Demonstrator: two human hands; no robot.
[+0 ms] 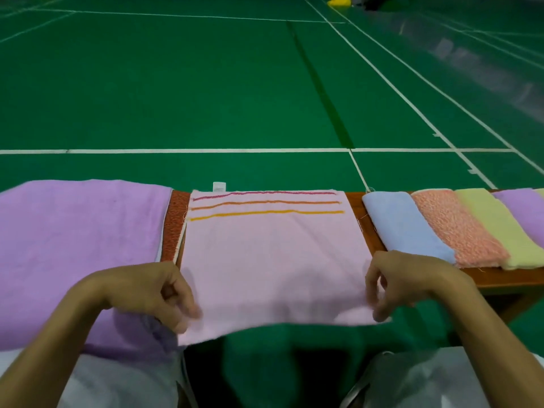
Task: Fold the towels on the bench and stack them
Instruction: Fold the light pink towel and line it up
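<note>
A pale pink towel (270,254) with three coloured stripes near its far edge lies spread across the wooden bench (500,279), its near edge hanging toward me. My left hand (159,293) pinches the near left corner. My right hand (394,281) pinches the near right corner. A large purple towel (79,245) lies spread on the bench to the left. On the right sit folded towels side by side: blue (403,225), orange speckled (456,228), yellow (500,225) and purple (524,210).
Beyond the bench stretches a green sports court floor (206,83) with white lines. A yellow object (340,1) lies far off at the top. My lap in light clothing shows at the bottom. A patterned red cloth (175,225) shows between the purple and pink towels.
</note>
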